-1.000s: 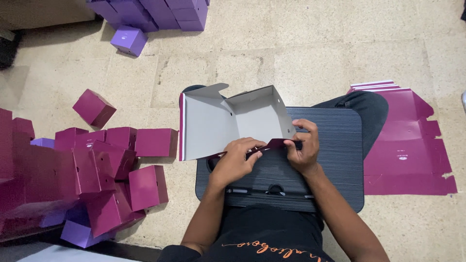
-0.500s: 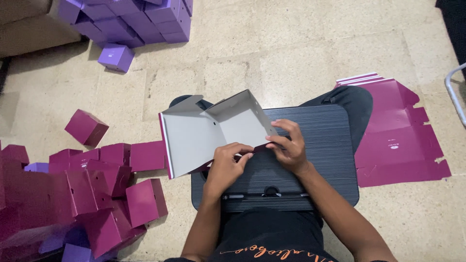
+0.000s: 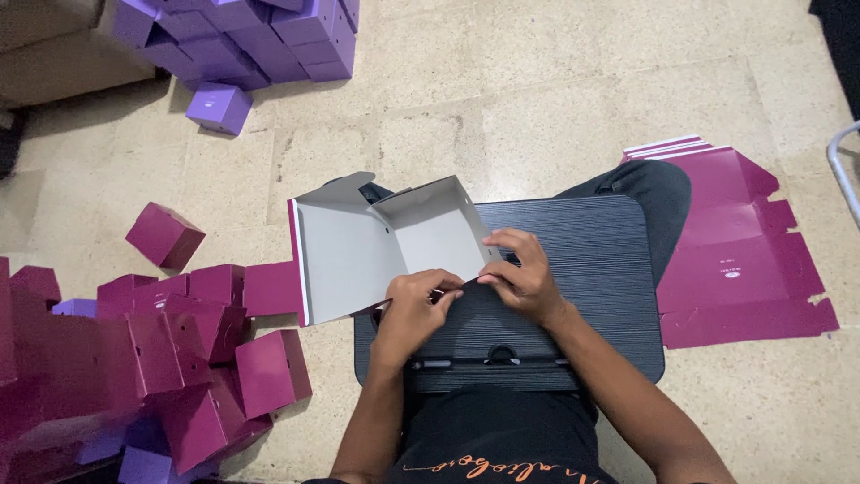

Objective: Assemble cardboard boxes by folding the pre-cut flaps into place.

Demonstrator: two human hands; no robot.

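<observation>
Bare tiled floor (image 3: 537, 108) lies open across the upper middle. Your dark lap desk (image 3: 582, 269) fills the centre. Finished magenta boxes (image 3: 179, 358) crowd the lower left; flat blanks (image 3: 743, 260) lie at right. On the desk's left edge, your left hand (image 3: 414, 309) and right hand (image 3: 524, 278) pinch the half-folded box (image 3: 358, 251), grey inside, fingers closed on its near flap.

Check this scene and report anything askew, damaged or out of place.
Nothing looks damaged. The maroon boxes on the left lie tumbled in a loose heap, tilted every way, one apart from it. The flat maroon sheets on the right lie stacked. Both hands, left and right, hold the half-folded box over the dark lap desk.
</observation>
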